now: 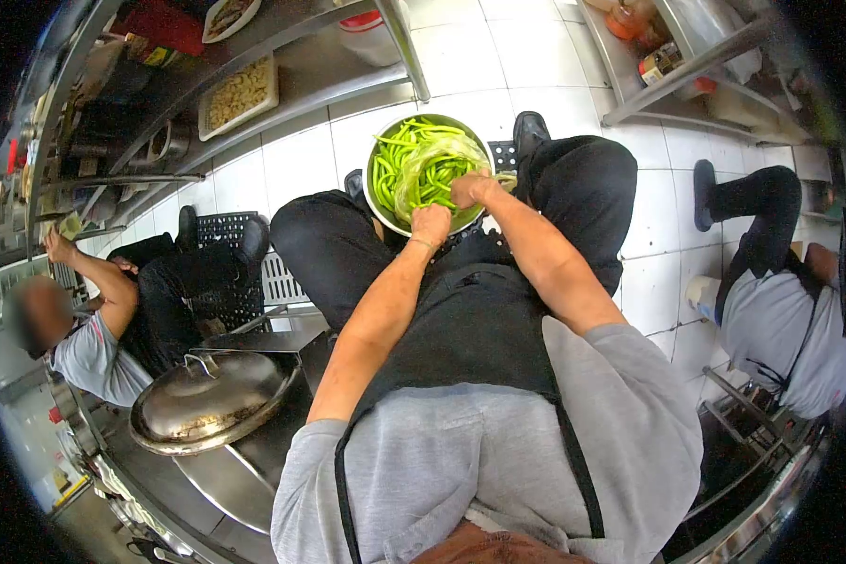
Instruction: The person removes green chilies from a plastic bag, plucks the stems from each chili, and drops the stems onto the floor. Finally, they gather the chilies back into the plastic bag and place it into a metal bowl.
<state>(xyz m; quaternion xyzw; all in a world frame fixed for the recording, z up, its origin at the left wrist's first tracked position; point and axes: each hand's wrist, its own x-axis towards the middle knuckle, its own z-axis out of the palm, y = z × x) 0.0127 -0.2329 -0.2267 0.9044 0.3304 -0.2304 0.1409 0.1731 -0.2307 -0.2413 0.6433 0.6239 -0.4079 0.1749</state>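
Between my knees stands a round metal bowl holding long green chili peppers. A clear plastic bag lies in the bowl, with more peppers inside it. My left hand is closed at the near rim, on the lower edge of the bag. My right hand reaches into the bowl's right side, its fingers curled down by the bag and the peppers. What those fingers hold is hidden.
Metal shelves at upper left carry a tray of pale chopped food. Another shelf holds jars at upper right. A lidded pot is at lower left. One co-worker is at left, another at right.
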